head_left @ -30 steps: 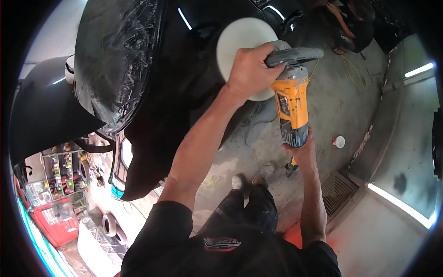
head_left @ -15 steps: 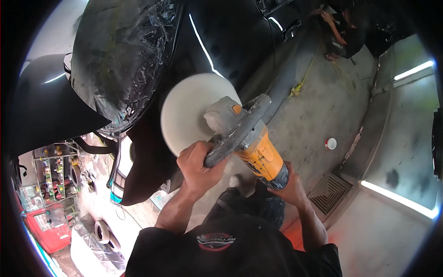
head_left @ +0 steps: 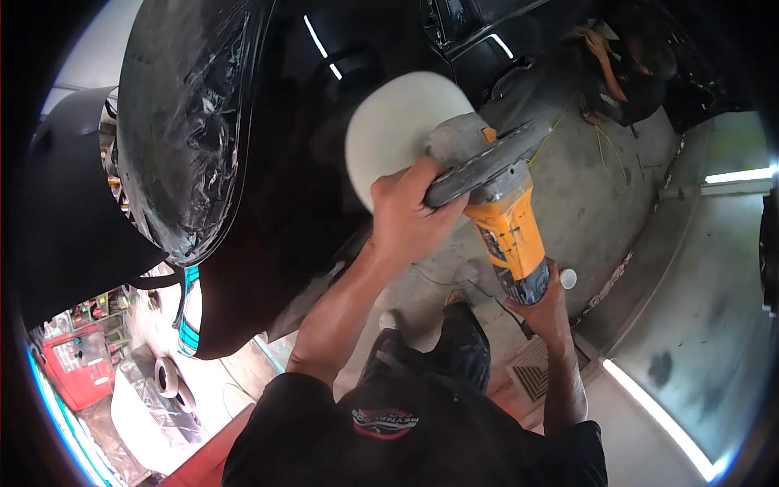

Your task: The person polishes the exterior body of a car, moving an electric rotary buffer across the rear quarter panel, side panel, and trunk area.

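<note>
– where's the polisher [head_left: 515, 231] now?
– out in front of me, beside the black car panel [head_left: 296, 154]. half a second ago it was closer to my body; now my left arm reaches further, and the white polishing pad [head_left: 393, 130] has moved up and to the right in my view.
– and your grip?
– my left hand [head_left: 412, 204] is curled round the near end of the dark loop handle [head_left: 487, 168]. my right hand [head_left: 544, 308] is wrapped round the rear of the body, as it was then; some of its fingers are hidden.
– is the pad against the panel?
– its rim overlaps the panel from here, but i can't tell whether they touch.
– how much room?
– the panel bounds it on the left. to the right, concrete floor [head_left: 596, 231] runs on to the wall [head_left: 698, 268], with a yellow cord [head_left: 610, 158] lying there. a crouching co-worker [head_left: 637, 97] is well apart, past the handle's far end.
– anything to read?
– my shirt logo [head_left: 385, 422] seems to start "reynal", with "car" beneath; the rest is too small. the polisher's side label [head_left: 492, 243] i can't make out.
</note>
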`<state>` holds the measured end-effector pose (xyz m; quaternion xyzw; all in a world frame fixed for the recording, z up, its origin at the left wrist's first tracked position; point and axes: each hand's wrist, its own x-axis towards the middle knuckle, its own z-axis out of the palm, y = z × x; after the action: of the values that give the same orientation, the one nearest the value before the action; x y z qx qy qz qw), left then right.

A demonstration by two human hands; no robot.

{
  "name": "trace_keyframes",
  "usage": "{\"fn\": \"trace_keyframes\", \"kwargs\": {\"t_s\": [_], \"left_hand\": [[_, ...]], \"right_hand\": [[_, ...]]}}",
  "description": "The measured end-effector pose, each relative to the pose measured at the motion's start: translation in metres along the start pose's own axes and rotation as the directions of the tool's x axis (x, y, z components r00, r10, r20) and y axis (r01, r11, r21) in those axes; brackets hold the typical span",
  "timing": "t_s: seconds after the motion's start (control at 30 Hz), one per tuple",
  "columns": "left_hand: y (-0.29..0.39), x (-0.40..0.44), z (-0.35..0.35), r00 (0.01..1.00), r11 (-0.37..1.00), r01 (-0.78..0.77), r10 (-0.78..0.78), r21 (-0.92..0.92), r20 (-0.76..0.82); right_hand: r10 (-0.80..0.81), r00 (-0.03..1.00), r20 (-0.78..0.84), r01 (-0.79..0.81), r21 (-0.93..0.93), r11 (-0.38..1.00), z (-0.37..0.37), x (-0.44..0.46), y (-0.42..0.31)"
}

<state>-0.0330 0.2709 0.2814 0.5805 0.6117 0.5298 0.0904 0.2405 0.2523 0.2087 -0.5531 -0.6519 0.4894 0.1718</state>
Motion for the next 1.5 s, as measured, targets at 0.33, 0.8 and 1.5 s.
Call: {"fn": "trace_keyframes", "kwargs": {"t_s": [0.33, 0.8, 1.5], "left_hand": [[-0.008, 0.022, 0.024, 0.999, 0.997, -0.029, 0.028, 0.075, 0.014], [0.023, -0.056, -0.069, 0.992, 0.969, -0.128, 0.124, 0.212, 0.032], [0.079, 0.244, -0.07, 0.838, 0.844, -0.497, 0.527, 0.201, -0.141]], "right_hand": [[-0.053, 0.999, -0.01, 0.053, -0.055, 0.997, -0.025, 0.027, 0.007], [-0.006, 0.971, 0.24, 0.013, -0.027, 1.0, 0.028, -0.018, 0.008], [-0.359, 0.915, -0.184, 0.386, 0.142, 0.911, -0.048, 0.155, -0.189]]}}
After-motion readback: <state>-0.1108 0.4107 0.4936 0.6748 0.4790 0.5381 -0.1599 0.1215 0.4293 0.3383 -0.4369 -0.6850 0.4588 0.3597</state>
